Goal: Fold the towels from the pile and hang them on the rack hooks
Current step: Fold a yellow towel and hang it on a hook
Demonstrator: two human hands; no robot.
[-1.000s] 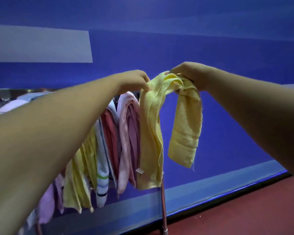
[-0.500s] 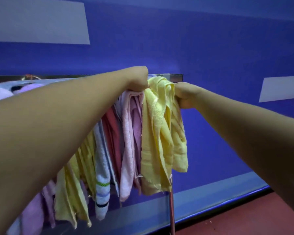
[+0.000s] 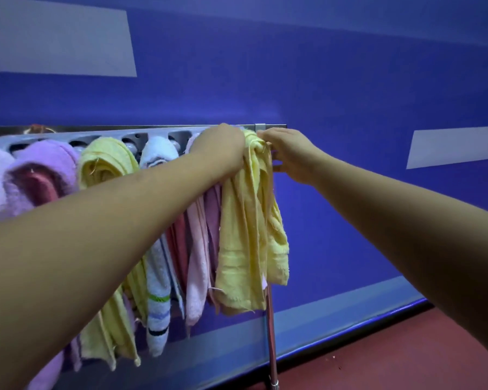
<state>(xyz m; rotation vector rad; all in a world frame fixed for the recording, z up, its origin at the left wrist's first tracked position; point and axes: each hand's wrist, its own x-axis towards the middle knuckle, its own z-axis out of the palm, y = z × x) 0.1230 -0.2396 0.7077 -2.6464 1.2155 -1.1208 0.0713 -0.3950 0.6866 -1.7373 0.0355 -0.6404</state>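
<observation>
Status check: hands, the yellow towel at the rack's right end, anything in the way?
Left hand grips yellow towel top; right hand pinches it. Towel draped at rack end. Pink towel pressed alongside.

Dim, blue-tinted light — soft focus, forearms blurred, wide-angle bending at edges.

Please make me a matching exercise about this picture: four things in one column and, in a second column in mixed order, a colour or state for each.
Column 1
1 rightmost yellow towel
2 striped towel
3 floor
4 wall

Column 2
a blue
b white
c dark red
d held at its top by the left hand and the right hand

Pairs: 1-d, 2-b, 3-c, 4-a
</observation>
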